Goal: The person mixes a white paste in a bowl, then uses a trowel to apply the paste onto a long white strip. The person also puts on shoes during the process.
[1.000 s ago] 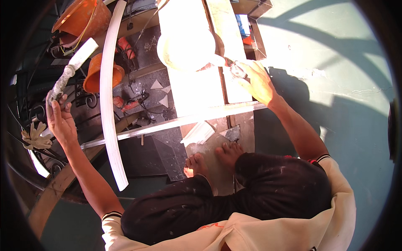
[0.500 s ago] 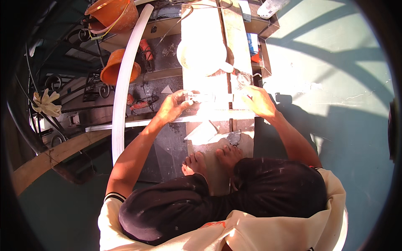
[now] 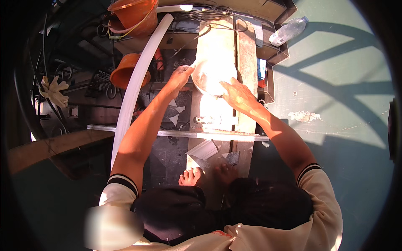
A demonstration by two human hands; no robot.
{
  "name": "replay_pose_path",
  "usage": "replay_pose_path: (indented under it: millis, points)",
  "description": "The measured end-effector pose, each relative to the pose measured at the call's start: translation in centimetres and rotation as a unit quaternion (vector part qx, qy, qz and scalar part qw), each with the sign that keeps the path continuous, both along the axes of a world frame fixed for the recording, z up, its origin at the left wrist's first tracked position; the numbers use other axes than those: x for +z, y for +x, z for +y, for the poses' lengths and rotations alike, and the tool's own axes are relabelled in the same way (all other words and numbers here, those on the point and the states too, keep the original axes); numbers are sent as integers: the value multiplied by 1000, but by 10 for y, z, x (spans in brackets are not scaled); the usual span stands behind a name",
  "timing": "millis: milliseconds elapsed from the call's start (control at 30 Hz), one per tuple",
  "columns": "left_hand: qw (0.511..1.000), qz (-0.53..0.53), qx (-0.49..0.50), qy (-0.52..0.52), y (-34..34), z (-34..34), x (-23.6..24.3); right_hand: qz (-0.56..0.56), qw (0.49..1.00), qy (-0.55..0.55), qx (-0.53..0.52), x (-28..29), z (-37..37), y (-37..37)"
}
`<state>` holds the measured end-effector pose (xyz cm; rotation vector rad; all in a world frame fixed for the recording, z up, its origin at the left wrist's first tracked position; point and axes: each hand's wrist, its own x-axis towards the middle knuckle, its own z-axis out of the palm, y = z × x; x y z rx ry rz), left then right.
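Observation:
A round, pale bowl-like container [image 3: 205,79] sits on the sunlit wooden planks, tilted so that its inside partly shows. Glare washes out much of it. My left hand [image 3: 181,78] has its fingers closed on the left rim. On the near right side, my right hand [image 3: 239,95] grips the rim with bent fingers. Nearer to me lies a small flat tool with a metal end [image 3: 205,120], its kind lost in the brightness. A long thin metal bar [image 3: 180,134] crosses the planks in front of my feet.
A long white curved strip [image 3: 140,79] runs along the left. Two orange buckets [image 3: 134,19] [image 3: 125,71], a glove [image 3: 53,91] and railings stand beyond it. Coiled black cable [image 3: 209,13] lies at the far end, a clear bottle [image 3: 289,31] at far right. White offcuts [image 3: 203,149] lie near my feet.
My left hand has let go of the small flat tool, which now lies on the planks. Both hands have moved forward and taken hold of the bowl-like container, now tilted. The view has shifted.

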<state>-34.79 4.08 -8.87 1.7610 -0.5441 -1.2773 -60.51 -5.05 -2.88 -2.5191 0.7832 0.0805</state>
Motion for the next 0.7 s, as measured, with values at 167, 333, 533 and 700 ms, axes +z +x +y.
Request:
replay_pose_path:
  millis: [167,333,533,700]
  points:
    - [995,73,-71,17,25,-16,-7,40,998,-26,-31,34,3,9]
    - [987,160,5,1,2,2,15,68,997,-43,17,23,12,15]
    - [954,298,-36,5,-3,20,14,17,998,-58,-10,41,1,13]
    - [947,314,-64,4,-2,25,-4,13,999,2,36,43,29,5]
